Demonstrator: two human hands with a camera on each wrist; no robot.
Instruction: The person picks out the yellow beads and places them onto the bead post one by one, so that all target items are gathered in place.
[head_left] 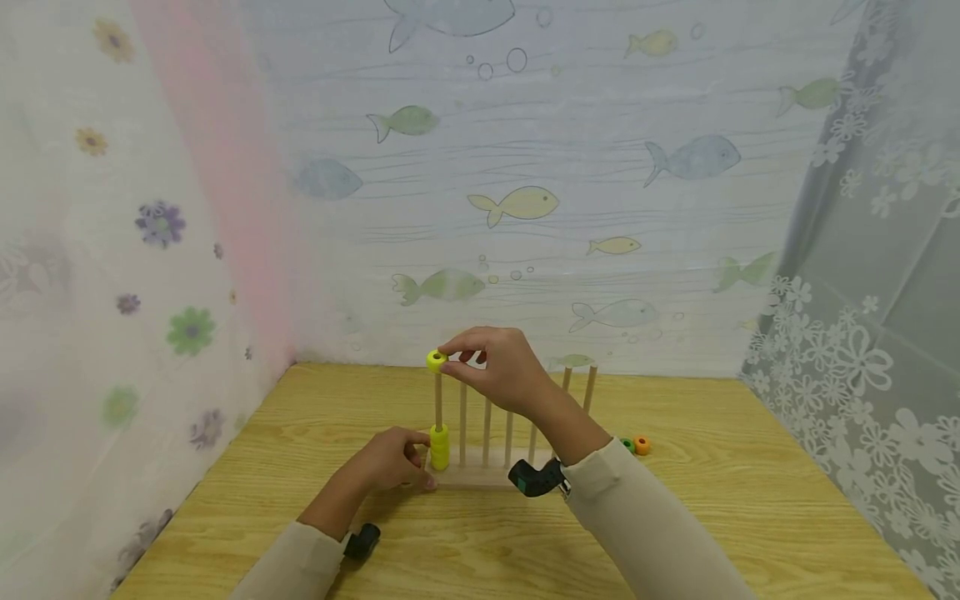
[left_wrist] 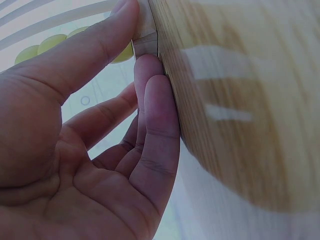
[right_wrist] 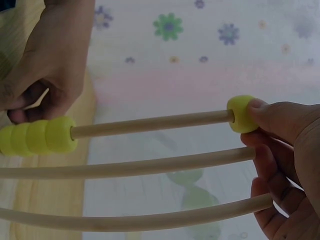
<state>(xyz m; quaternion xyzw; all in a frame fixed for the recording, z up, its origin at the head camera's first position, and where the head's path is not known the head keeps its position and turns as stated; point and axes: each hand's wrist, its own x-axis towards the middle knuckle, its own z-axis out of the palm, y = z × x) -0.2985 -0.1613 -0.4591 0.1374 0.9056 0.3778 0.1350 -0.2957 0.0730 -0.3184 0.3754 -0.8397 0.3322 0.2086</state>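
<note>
My right hand [head_left: 504, 371] pinches a yellow bead [right_wrist: 241, 114] between thumb and fingers at the top of the leftmost peg [right_wrist: 155, 124]. The peg's tip sits in the bead's hole. Lower on that same peg, several yellow beads [head_left: 439, 447] are stacked against the wooden base [head_left: 474, 478]. My left hand [head_left: 392, 459] holds the left end of this base, thumb on one face and fingertips at its end, as the left wrist view shows. Some other fingers of the right hand touch or lie close to the tips of two neighbouring bare pegs [right_wrist: 125, 162].
More upright pegs [head_left: 590, 387] rise from the base towards the right. Behind the right forearm, a green bead [head_left: 627, 445] and an orange bead [head_left: 642, 445] lie on the wood-grain table [head_left: 712, 500]. A fish-patterned curtain [head_left: 525, 150] hangs behind the table.
</note>
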